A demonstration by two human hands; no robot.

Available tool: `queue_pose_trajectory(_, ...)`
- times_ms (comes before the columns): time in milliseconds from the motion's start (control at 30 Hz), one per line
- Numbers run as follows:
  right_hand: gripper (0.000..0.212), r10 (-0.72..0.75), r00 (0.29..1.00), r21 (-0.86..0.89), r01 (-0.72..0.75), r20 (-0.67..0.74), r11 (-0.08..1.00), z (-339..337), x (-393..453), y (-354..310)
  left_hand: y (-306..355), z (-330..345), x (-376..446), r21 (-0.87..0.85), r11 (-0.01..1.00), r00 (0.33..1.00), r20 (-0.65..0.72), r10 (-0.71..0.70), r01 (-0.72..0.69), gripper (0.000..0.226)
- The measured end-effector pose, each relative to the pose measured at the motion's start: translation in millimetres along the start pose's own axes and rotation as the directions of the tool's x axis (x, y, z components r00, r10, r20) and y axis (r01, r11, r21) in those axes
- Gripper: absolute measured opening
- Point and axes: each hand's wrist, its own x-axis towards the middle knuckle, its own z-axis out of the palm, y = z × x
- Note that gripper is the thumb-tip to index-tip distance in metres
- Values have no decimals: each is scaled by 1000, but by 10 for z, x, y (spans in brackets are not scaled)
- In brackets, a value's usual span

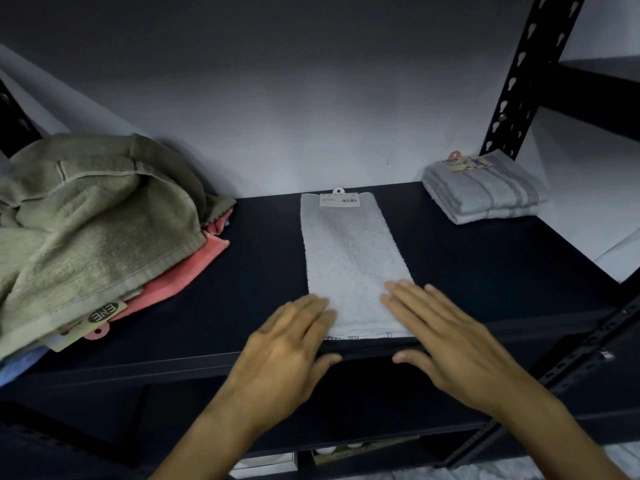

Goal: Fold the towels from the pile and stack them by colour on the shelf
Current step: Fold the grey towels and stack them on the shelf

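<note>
Now grey towel (349,261) lies lengthwise front-to-back on shelf (485,271); both hands flat, fingers spread.

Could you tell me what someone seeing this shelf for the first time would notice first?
Probably the pale grey towel laid out long in the middle of the dark shelf, with the left hand and right hand flat at its near end. Next, the crumpled green towel heaped on pink ones at left.
</note>
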Motion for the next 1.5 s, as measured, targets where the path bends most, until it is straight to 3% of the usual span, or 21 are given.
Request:
queue_pose_trajectory(100, 57, -9, 998, 19, 11, -69, 1000, 123, -32, -20, 69, 113, -51, 14, 1000, 998, -56, -11, 12, 37)
queue_pose_trajectory(200, 79, -19, 990, 47, 26, -143, 999, 155, -66, -58, 119, 166, -95, 29, 999, 991, -132, -16, 20, 32)
queue_pose_trajectory(267, 79, -14, 981, 78, 29, -194, 997, 140, -83, -88, 115, 143, -117, 25, 1000, 987, -157, -13, 17, 40)
queue_pose_trajectory(400, 66, 136, 963, 321, -56, -233, 945, 49, -135, -144, 77, -23, -123, -142, 990, 982, -187, -32, 5, 30)
queue_pose_trajectory(467, 53, 168, 961, 446, -54, -219, 893, -48, -104, -143, 52, -166, -75, -271, 955, 979, -124, -163, 124, 24)
queue_pose_trajectory(567, 18, 318, 937, 685, -138, -143, 715, -324, 119, -166, -2, -375, 98, -546, 771, 920, 3, -392, 330, 16)
queue_pose_trajectory(700, 13, 540, 842, 945, -181, 7, 271, -559, 602, -68, -166, -538, 600, -827, 369, 800, 151, -580, 424, 10)
queue_pose_trajectory(767, 9, 609, 789, 963, -218, 78, 160, -554, 885, 38, -305, -490, 881, -849, 259, 751, 216, -624, 460, 8)
queue_pose_trajectory(833, 6, 658, 745, 947, -279, 109, 158, -480, 1186, 185, -458, -376, 1152, -825, 242, 708, 244, -662, 510, 9)
queue_pose_trajectory(900, 4, 696, 707, 900, -375, 122, 223, -375, 1466, 334, -595, -254, 1395, -746, 338, 683, 208, -701, 574, 17)
queue_pose_trajectory(1000, 23, 707, 690, 726, -565, 156, 391, -216, 1791, 477, -706, -80, 1663, -499, 531, 678, 169, -715, 684, 30)
queue_pose_trajectory(1167, 23, 740, 649, 504, -706, 180, 497, 22, 1996, 491, -769, 236, 1839, -194, 644, 671, 143, -727, 740, 31)
queue_pose_trajectory(1267, 31, 746, 652, 357, -735, 135, 577, 83, 2026, 461, -792, 340, 1897, -109, 635, 644, 163, -747, 765, 33)
queue_pose_trajectory(1400, 43, 775, 600, 184, -799, 196, 572, 44, 2045, 479, -849, 339, 1981, -56, 538, 532, 264, -805, 841, 43)
queue_pose_trajectory(1500, 37, 764, 567, 259, -823, 308, 506, -2, 2082, 571, -937, 288, 2043, -188, 449, 487, 370, -792, 874, 29)
